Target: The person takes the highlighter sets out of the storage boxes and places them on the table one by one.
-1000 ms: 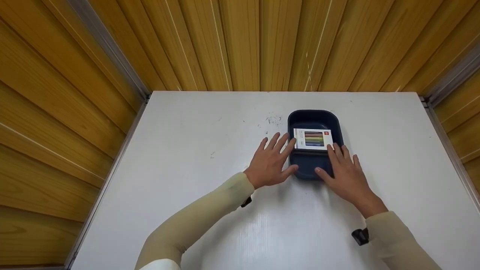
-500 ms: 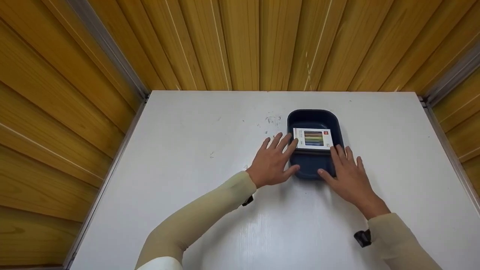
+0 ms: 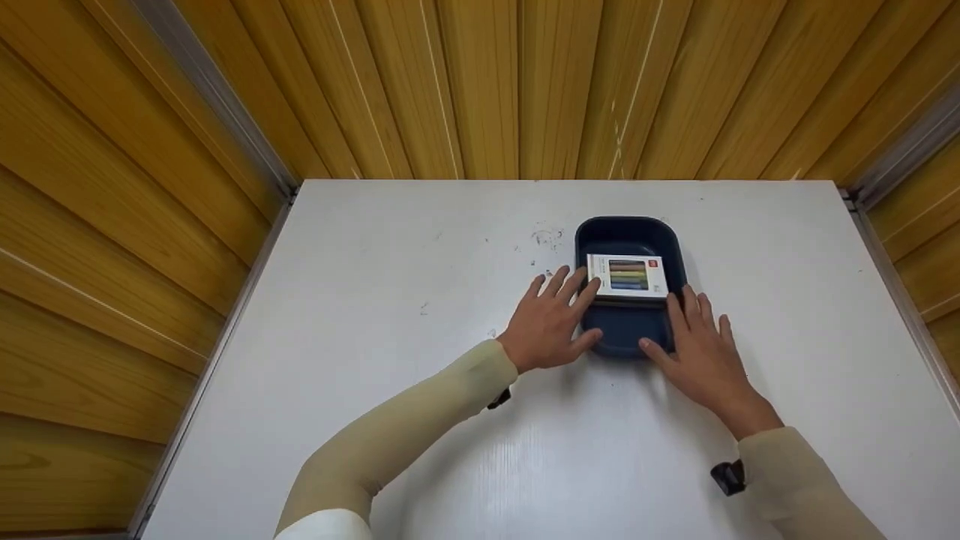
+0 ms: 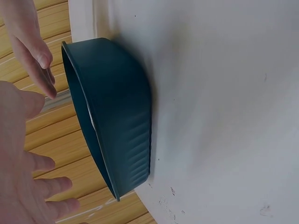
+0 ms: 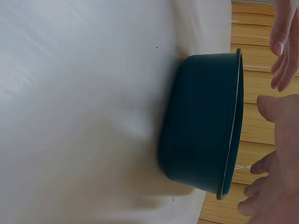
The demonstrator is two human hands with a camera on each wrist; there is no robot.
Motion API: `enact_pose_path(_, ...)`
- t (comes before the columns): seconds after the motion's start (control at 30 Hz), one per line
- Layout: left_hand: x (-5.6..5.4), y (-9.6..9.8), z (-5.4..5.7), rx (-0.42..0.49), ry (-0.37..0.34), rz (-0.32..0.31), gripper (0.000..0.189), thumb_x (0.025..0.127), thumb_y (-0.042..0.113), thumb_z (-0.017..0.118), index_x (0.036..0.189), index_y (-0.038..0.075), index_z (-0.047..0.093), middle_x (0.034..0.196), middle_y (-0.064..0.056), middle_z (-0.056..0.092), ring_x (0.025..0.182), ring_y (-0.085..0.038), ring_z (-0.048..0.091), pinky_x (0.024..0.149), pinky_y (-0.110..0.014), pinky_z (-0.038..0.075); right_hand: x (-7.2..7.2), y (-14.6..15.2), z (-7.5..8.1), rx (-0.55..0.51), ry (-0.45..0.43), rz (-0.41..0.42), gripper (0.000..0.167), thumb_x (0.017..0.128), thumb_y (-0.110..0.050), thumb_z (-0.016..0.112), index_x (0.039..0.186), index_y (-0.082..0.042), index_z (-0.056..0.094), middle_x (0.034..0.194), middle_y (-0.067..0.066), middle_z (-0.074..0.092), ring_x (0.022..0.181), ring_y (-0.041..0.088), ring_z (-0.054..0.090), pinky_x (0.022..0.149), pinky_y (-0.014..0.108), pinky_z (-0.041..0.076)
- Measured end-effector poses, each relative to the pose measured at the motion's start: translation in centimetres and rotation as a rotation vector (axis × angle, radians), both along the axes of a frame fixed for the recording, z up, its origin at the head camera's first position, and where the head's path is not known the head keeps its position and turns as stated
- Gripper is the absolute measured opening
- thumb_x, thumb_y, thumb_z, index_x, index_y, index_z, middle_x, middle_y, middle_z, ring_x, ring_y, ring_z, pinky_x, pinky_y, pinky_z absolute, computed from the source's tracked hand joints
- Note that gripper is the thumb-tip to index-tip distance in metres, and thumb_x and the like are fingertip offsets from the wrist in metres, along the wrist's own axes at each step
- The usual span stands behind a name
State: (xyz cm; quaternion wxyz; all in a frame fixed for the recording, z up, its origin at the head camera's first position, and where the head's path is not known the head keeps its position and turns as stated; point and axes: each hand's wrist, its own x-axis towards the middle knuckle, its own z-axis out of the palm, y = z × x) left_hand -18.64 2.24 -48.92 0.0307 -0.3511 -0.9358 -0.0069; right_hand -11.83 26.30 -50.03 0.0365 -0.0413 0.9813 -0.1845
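White tabletop (image 3: 390, 262): my spread, empty left hand (image 3: 549, 324) and right hand (image 3: 703, 356) flank a dark-blue oblong plastic tub (image 3: 624, 328) running near to far.

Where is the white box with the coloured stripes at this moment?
In the head view, the white box lies inside the dark blue bin, right of the picture's centre, with the left hand and right hand near its nearer corners.

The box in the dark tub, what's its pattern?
The box is white with a multicoloured striped panel; the head view shows it best.
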Motion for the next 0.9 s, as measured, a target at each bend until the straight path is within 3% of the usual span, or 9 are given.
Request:
enact_pose_path(0.6,-0.6,0.4,-0.1,-0.014,-0.028,0.002,0.072,0.096,0.062,0.035,0.155,0.022,0.02,0.16,-0.005,0.026,0.148,-0.026,0.025,0.118,-0.048,0.025,0.1,0.2,-0.4,-0.028,-0.017,-0.031,0.096,0.094,-0.06,0.047,0.152,0.005,0.009,0.158,0.031,0.004,0.145,0.05,0.002,0.11,0.072,0.006)
enact_pose_path(0.9,-1.3,0.6,-0.2,-0.01,0.03,-0.033,0.069,0.097,0.059,0.035,0.153,0.02,0.024,0.157,-0.004,0.03,0.145,-0.023,0.03,0.116,-0.045,0.031,-0.2,0.4,-0.4,-0.065,-0.051,-0.048,0.098,0.092,-0.055,0.054,0.152,0.006,0.006,0.158,0.03,0.0,0.146,0.049,0.0,0.109,0.072,0.006)
